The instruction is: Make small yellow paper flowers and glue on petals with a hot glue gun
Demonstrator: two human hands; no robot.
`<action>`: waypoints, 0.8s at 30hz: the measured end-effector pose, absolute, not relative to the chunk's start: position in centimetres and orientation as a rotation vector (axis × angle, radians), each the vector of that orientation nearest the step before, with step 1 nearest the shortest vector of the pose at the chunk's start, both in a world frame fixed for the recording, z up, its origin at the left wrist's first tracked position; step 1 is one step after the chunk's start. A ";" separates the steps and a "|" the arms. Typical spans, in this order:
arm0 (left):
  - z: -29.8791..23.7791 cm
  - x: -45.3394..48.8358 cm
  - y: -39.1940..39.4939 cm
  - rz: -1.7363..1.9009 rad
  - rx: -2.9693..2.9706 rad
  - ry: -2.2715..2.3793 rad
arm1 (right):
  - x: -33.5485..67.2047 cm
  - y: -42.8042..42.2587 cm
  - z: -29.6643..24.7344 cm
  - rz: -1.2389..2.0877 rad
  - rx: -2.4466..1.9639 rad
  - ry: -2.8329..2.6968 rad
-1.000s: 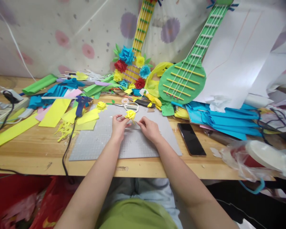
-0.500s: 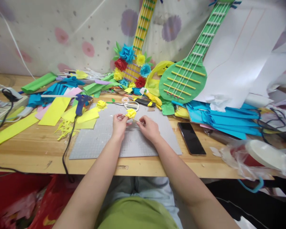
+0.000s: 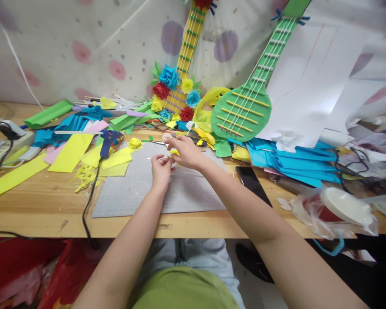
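Observation:
My left hand is pinched shut on a small yellow paper flower, just above the grey cutting mat. Most of the flower is hidden under my right hand. That hand lies across it with fingers stretched forward and left. Its fingertips are at the white handles of the scissors on the mat's far edge. I cannot tell whether they touch the scissors. A second yellow flower lies at the mat's far left corner.
A blue glue gun with a black cord lies left of the mat among yellow, blue and green paper strips. A dark phone lies on the right. Two paper guitars lean at the back. A plastic bag sits front right.
My right hand has left the flower's stem and moved forward and left over the flower to the scissors. My left hand stays pinched on the flower. The view has shifted slightly.

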State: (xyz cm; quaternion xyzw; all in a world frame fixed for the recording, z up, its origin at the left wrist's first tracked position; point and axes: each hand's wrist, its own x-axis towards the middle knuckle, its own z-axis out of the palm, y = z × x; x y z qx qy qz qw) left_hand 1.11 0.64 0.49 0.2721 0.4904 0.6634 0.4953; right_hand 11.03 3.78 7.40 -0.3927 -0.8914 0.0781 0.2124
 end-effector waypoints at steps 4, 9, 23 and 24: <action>0.2 1.1 0.8 1.586 0.680 1.210 | 10.0 5.5 8.2 0.293 -1.149 -2.520; 0.2 1.0 0.7 1.572 0.711 1.228 | 9.4 6.5 9.2 0.422 -1.243 -2.668; 0.7 1.0 0.7 1.570 0.613 1.219 | 9.6 6.5 9.3 0.430 -1.282 -2.683; 0.8 0.9 0.7 1.564 0.594 1.219 | 9.6 6.5 9.2 0.441 -1.280 -2.667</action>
